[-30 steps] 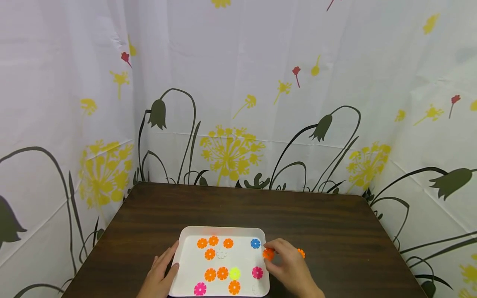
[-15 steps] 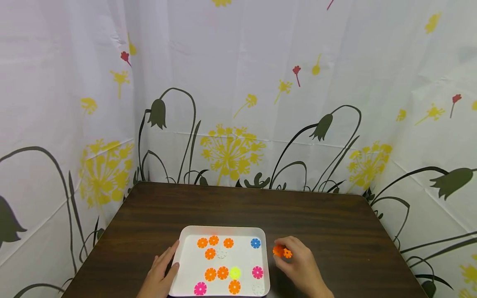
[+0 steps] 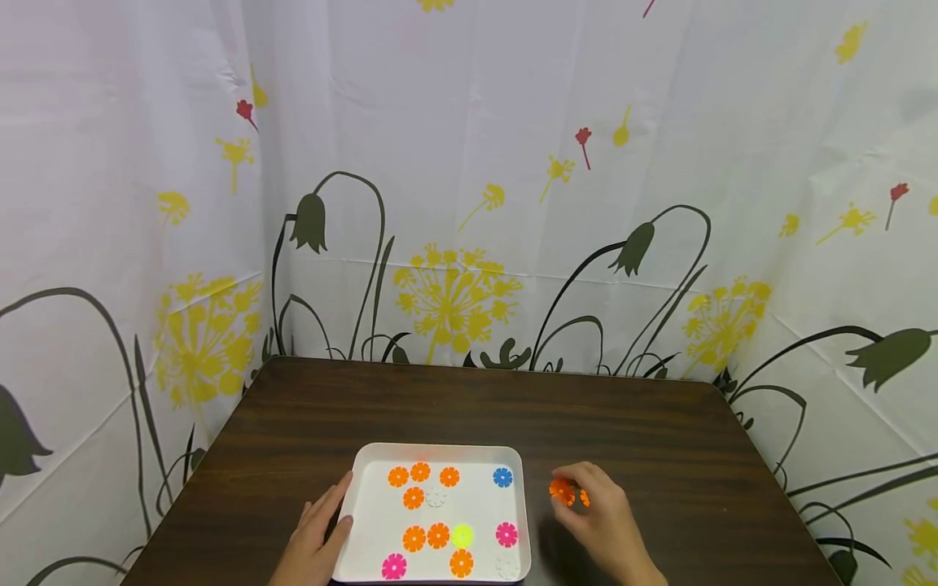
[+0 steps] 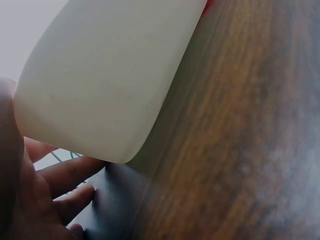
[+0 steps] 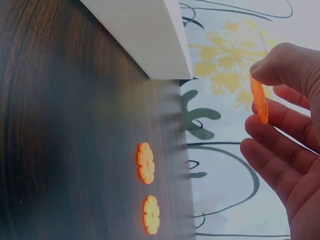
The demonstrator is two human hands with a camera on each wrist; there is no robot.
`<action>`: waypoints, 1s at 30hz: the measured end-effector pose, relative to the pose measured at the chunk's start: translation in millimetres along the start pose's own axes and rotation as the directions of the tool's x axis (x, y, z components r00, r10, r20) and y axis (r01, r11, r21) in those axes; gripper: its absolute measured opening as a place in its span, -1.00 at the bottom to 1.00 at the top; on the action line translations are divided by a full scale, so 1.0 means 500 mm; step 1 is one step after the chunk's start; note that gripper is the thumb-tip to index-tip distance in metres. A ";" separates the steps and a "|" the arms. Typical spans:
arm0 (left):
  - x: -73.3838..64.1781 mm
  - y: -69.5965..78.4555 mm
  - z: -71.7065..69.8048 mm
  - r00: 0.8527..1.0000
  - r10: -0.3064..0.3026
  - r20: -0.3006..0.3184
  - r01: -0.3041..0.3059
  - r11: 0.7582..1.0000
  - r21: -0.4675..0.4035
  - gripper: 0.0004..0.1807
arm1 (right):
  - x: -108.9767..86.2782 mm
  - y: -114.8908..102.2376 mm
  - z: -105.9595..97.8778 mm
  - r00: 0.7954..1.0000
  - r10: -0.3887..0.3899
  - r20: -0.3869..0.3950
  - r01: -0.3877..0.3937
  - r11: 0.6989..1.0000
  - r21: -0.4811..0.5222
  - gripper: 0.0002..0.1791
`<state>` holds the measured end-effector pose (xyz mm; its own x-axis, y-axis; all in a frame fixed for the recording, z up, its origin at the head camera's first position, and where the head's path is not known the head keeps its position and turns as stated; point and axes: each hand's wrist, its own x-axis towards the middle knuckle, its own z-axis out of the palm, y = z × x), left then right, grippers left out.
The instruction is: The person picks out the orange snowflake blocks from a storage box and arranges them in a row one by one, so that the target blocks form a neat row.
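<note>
My left hand (image 3: 315, 533) rests against the left side of a shallow white tray (image 3: 469, 456), its fingers lying along the outer wall (image 4: 105, 75). Between the thumb and fingers of my right hand (image 3: 601, 517), an orange notched disc (image 5: 259, 100) is pinched, above the table to the right of the tray. Below it, two more orange discs lie on the wood, one nearer (image 5: 151, 215) and one farther (image 5: 146, 163) in the right wrist view. Several orange discs (image 3: 414, 539) lie flat in the tray, with a blue disc (image 3: 502, 478), a yellow disc (image 3: 462, 536) and pink discs (image 3: 506, 535).
Pale, nearly see-through discs (image 3: 436, 496) also lie in the tray, hard to make out against its floor. The dark wooden table (image 3: 469, 399) reaches back to a white curtain (image 3: 469, 122) printed with flowers, which hangs on three sides.
My right hand has moved right, away from the tray's right edge, with the orange disc still pinched. My left hand and the tray stay where they were.
</note>
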<state>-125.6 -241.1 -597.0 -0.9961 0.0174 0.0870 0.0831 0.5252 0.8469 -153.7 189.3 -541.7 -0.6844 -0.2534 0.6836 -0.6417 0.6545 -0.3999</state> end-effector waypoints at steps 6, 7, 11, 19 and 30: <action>0.000 0.001 -0.001 1.000 -0.005 0.003 0.005 1.000 0.000 -0.33 | 0.000 0.008 -0.009 1.000 0.004 -0.018 -0.005 1.000 -0.013 -0.43; -0.001 0.001 -0.001 1.000 -0.006 0.004 0.006 1.000 0.003 -0.33 | 0.000 0.009 -0.011 1.000 0.003 -0.027 -0.003 1.000 -0.011 -0.43; -0.001 -0.001 0.000 1.000 0.010 -0.002 -0.010 1.000 0.019 -0.34 | 0.000 0.013 -0.015 0.999 0.003 -0.055 -0.005 0.999 -0.040 -0.45; 0.000 0.002 0.000 1.000 -0.008 0.009 0.008 1.000 0.030 -0.33 | -0.011 0.028 -0.025 0.998 0.006 -0.058 -0.009 0.998 -0.065 -0.46; 0.001 0.003 0.000 1.000 -0.008 0.004 0.008 0.999 0.048 -0.33 | -0.024 0.055 -0.046 0.995 0.038 -0.088 -0.045 0.996 -0.081 -0.38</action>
<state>-126.1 -240.3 -595.5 -0.9968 0.0165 0.0784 0.0739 0.5654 0.8215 -155.1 226.6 -547.1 -0.6752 -0.1651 0.7189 -0.5800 0.7210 -0.3792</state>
